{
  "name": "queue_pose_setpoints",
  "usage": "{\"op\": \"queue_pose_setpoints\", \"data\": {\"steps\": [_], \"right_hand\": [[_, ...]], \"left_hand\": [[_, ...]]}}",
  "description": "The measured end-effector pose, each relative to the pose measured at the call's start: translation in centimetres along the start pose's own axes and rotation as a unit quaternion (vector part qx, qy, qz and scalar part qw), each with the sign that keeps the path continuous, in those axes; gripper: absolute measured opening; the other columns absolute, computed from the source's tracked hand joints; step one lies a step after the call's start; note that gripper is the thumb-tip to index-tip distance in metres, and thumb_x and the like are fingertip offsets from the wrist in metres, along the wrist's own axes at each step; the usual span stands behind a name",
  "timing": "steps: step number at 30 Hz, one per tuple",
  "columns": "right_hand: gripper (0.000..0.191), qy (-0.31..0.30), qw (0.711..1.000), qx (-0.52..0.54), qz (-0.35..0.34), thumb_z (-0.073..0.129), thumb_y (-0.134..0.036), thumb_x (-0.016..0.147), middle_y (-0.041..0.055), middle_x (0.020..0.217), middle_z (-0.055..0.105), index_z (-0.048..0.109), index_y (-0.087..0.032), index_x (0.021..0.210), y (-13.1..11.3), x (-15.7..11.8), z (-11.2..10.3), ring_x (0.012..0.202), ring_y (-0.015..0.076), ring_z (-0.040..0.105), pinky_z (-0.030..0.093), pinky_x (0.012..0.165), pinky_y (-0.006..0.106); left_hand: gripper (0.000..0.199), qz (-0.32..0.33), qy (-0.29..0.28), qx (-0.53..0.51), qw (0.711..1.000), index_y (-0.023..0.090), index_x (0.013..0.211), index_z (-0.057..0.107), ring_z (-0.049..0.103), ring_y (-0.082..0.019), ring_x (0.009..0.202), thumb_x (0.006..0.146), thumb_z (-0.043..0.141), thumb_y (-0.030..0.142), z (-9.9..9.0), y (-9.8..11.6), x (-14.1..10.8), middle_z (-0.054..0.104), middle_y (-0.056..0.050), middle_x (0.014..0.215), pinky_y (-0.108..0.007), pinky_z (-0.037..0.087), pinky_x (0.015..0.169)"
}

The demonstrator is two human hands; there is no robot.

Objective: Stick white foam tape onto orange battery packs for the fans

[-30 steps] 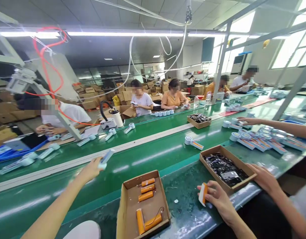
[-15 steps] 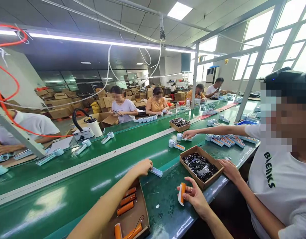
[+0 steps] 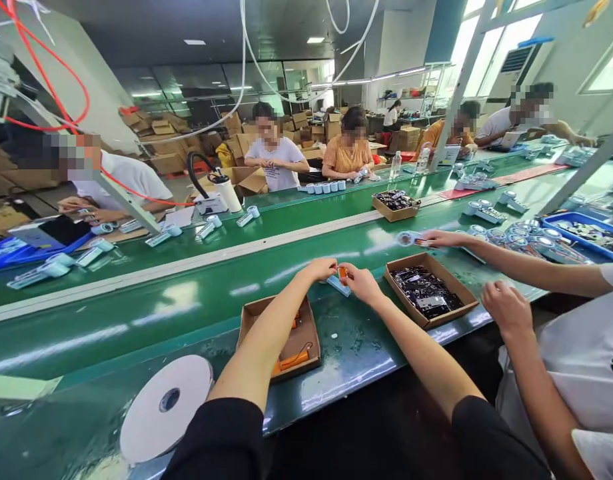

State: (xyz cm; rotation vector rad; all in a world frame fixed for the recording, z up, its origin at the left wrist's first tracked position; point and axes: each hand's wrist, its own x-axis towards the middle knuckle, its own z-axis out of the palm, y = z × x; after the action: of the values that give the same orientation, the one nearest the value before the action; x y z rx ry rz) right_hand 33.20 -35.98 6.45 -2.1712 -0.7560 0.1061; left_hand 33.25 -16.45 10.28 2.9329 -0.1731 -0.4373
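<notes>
My right hand (image 3: 362, 283) pinches an orange battery (image 3: 342, 272) above the bench edge of the green belt. My left hand (image 3: 322, 269) is closed right beside it, fingertips close to the battery; what it grips is hidden. Under both hands lies a light-blue plastic casing (image 3: 338, 287). Below my left forearm stands a cardboard box (image 3: 306, 340) with several orange batteries (image 3: 292, 361) in it, partly covered by the arm. To the right of my right hand is a second cardboard box (image 3: 426, 319) filled with dark circuit boards (image 3: 426, 290).
A white reel (image 3: 146, 413) lies at the lower left. On the right, a co-worker's hand (image 3: 439, 239) holds a light-blue casing (image 3: 408, 238); their other hand (image 3: 506, 307) is near the board box. More casings (image 3: 536, 240) and a blue tray (image 3: 586, 223) lie beyond.
My right hand has brought the orange battery forward and left, beside my left hand over the casing. The view has turned, showing the reel. The co-worker's near hand has lifted from the bench.
</notes>
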Motion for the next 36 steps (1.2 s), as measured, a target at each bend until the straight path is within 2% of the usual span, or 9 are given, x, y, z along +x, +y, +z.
{"op": "queue_pose_setpoints", "data": {"steps": [7,11,15,19,24,27,29,33,36], "right_hand": [[0.053,-0.067,0.976,-0.209,0.014,0.064,-0.029,0.101,0.0136,0.111,0.08,0.054,-0.029,0.153,-1.3,-0.3,0.0,0.106,0.0348,0.075,0.053,0.093,0.04],[0.05,-0.101,0.957,-0.272,0.02,0.063,-0.031,0.103,0.0175,0.112,0.077,0.055,-0.027,0.151,-2.1,0.3,0.1,0.105,0.034,0.075,0.055,0.091,0.042],[0.039,-0.128,0.949,-0.288,-0.006,0.066,-0.036,0.103,0.0127,0.124,0.071,0.062,-0.02,0.139,-2.0,0.6,0.3,0.107,0.0257,0.071,0.06,0.094,0.044],[0.036,-0.132,0.954,-0.266,-0.048,0.065,-0.041,0.104,0.0098,0.135,0.065,0.065,-0.019,0.132,-0.8,0.2,-1.0,0.115,0.0253,0.067,0.06,0.097,0.046],[0.035,-0.124,0.953,-0.272,-0.051,0.062,-0.041,0.105,0.0093,0.134,0.065,0.065,-0.019,0.132,0.0,0.5,-3.3,0.117,0.0264,0.067,0.06,0.097,0.046],[0.036,-0.139,0.944,-0.297,-0.042,0.067,-0.041,0.102,0.01,0.133,0.066,0.065,-0.019,0.131,-0.3,2.4,-2.9,0.113,0.0246,0.068,0.061,0.095,0.045],[0.035,-0.15,0.936,-0.315,-0.033,0.068,-0.04,0.102,0.0094,0.127,0.069,0.066,-0.017,0.128,-0.4,3.9,-2.2,0.109,0.0234,0.07,0.061,0.094,0.045],[0.026,-0.111,0.931,-0.346,-0.022,0.066,-0.026,0.1,0.015,0.115,0.077,0.075,-0.016,0.123,0.3,6.5,-1.5,0.104,0.0267,0.074,0.056,0.091,0.04],[0.026,-0.073,0.933,-0.347,-0.056,0.067,-0.023,0.097,0.0211,0.106,0.08,0.081,-0.012,0.116,0.8,7.9,-2.1,0.092,0.0269,0.076,0.051,0.079,0.034]], "left_hand": [[0.037,-0.002,0.017,-0.018,1.0,0.018,0.131,0.064,0.067,-0.024,0.115,0.102,0.066,0.041,0.2,0.3,1.0,0.065,-0.011,0.133,-0.046,0.06,0.098],[0.036,-0.005,0.022,-0.04,0.999,0.018,0.131,0.064,0.067,-0.024,0.115,0.102,0.065,0.041,0.8,0.4,1.7,0.065,-0.011,0.133,-0.046,0.06,0.098],[0.037,-0.008,0.029,-0.064,0.997,0.017,0.13,0.064,0.067,-0.024,0.115,0.101,0.067,0.04,1.0,0.6,2.6,0.066,-0.011,0.131,-0.046,0.06,0.098],[0.037,-0.003,0.044,-0.091,0.995,0.017,0.13,0.064,0.067,-0.024,0.114,0.101,0.067,0.039,0.9,1.3,3.0,0.066,-0.011,0.131,-0.046,0.06,0.097],[0.036,0.006,0.096,-0.13,0.987,0.016,0.128,0.065,0.068,-0.023,0.111,0.101,0.067,0.04,-0.1,3.2,0.3,0.067,-0.011,0.128,-0.046,0.06,0.095],[0.03,0.015,0.171,-0.156,0.973,0.016,0.126,0.066,0.066,-0.023,0.117,0.103,0.063,0.034,-0.2,3.1,-4.8,0.07,-0.011,0.126,-0.042,0.055,0.105],[0.031,0.013,0.228,-0.17,0.959,0.019,0.131,0.064,0.064,-0.02,0.123,0.104,0.058,0.033,0.9,1.5,-10.1,0.071,-0.009,0.131,-0.034,0.05,0.109],[0.037,-0.064,0.301,-0.171,0.936,0.019,0.121,0.068,0.068,-0.019,0.113,0.107,0.046,0.046,5.8,-4.4,-25.0,0.074,-0.008,0.124,-0.033,0.053,0.101],[0.045,-0.141,0.324,-0.11,0.929,0.022,0.104,0.074,0.069,-0.022,0.105,0.097,0.056,0.063,10.2,-9.1,-36.6,0.078,-0.005,0.11,-0.036,0.055,0.099]]}}
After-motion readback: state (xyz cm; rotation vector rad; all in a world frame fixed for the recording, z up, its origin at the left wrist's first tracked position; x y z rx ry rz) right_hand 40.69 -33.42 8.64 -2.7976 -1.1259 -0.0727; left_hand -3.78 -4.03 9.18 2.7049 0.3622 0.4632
